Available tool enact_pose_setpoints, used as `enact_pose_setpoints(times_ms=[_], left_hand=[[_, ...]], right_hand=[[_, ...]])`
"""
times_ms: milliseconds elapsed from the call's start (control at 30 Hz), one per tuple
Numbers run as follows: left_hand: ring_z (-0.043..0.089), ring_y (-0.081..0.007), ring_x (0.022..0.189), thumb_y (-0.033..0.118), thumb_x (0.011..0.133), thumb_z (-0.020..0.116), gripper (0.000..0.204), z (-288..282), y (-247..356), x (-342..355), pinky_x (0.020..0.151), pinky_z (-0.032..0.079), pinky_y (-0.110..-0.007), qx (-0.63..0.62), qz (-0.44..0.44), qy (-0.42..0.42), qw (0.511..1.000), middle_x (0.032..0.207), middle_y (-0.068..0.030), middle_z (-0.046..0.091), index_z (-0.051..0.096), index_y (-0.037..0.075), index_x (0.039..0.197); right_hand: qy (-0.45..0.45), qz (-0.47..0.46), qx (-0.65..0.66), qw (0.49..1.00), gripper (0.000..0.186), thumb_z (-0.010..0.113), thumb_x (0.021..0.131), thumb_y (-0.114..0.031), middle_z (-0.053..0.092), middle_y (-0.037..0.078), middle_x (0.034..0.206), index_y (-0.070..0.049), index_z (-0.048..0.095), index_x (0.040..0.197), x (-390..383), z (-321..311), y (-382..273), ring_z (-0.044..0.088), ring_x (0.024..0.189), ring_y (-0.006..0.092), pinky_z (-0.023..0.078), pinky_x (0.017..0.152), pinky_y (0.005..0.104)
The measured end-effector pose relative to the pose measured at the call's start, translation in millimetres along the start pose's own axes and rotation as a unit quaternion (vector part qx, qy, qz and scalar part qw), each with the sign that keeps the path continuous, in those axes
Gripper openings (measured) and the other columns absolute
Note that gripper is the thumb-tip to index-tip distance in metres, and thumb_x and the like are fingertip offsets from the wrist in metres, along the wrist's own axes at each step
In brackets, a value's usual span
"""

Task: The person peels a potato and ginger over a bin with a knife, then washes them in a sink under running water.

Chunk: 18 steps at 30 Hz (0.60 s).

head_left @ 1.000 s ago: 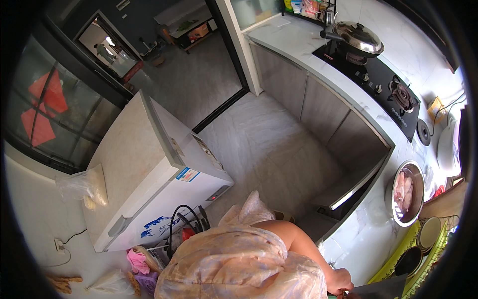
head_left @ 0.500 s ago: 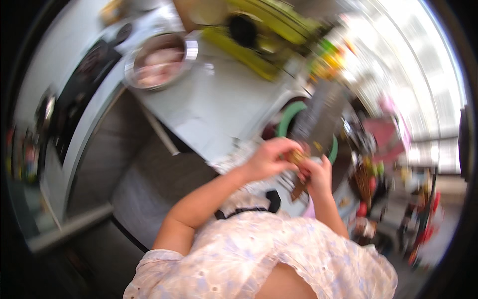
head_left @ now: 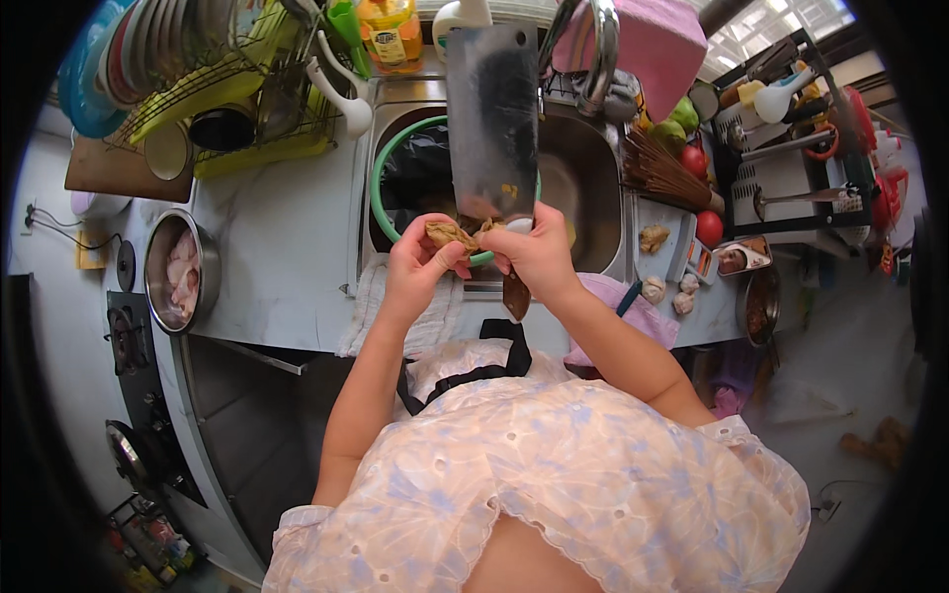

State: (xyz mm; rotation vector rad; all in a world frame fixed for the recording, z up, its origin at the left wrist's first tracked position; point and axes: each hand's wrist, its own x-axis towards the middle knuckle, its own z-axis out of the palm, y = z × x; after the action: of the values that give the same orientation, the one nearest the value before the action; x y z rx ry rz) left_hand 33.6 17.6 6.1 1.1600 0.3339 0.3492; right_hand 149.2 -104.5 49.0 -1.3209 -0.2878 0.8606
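Observation:
My left hand [head_left: 420, 262] pinches a piece of brown knobbly root, like ginger [head_left: 447, 235]. My right hand [head_left: 524, 242] grips a large cleaver [head_left: 494, 119] by its wooden handle, its thumb and fingertips also at the root. The blade points away from me, upright in the picture, with yellow bits on it. Both hands are over the near rim of a green bucket [head_left: 379, 178] lined with a black bag, standing in the steel sink [head_left: 583, 178]. The blade hides part of the bucket. A white cloth [head_left: 381, 316] and a pink cloth [head_left: 633, 331] lie at the near edge.
A steel bowl of raw meat [head_left: 183, 272] is left on the counter [head_left: 277, 257]. A dish rack [head_left: 217, 89] is at back left. Tomatoes [head_left: 708, 227], garlic [head_left: 682, 302], another root [head_left: 652, 237] and a utensil rack [head_left: 771, 138] are right. The faucet [head_left: 598, 69] rises behind the sink.
My view has swung right from the freezer and doorway to the sink. Both hands, blurred half a second ago, now show clearly over the bucket with the root and cleaver.

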Motion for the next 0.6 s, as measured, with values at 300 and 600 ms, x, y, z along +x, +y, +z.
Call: enact_pose_setpoints(times_ms=[300,600], left_hand=[[0.062,-0.0206,0.074,0.015,0.083,0.065,0.042,-11,9,-14,0.062,0.054,-0.033,-0.004,-0.098,-0.082,0.992,0.091,-0.0149,0.062,0.047,-0.001,0.118],[0.061,-0.0202,0.066,0.029,0.087,0.061,0.042,-32,19,-46,0.053,0.051,-0.029,-0.205,-0.167,-0.186,0.946,0.087,-0.0171,0.061,0.047,-0.003,0.111]], right_hand=[[-0.066,-0.137,-0.114,0.982,0.017,0.060,0.070,0.002,0.055,-0.004,0.070,0.001,0.060,0.086,14,-8,-33,0.044,0.062,0.0023,0.036,0.053,0.0205],[-0.116,-0.056,-0.127,0.983,0.017,0.064,0.065,-0.001,0.059,-0.001,0.068,0.002,0.061,0.082,21,3,-23,0.048,0.063,0.0047,0.041,0.057,0.0218]])
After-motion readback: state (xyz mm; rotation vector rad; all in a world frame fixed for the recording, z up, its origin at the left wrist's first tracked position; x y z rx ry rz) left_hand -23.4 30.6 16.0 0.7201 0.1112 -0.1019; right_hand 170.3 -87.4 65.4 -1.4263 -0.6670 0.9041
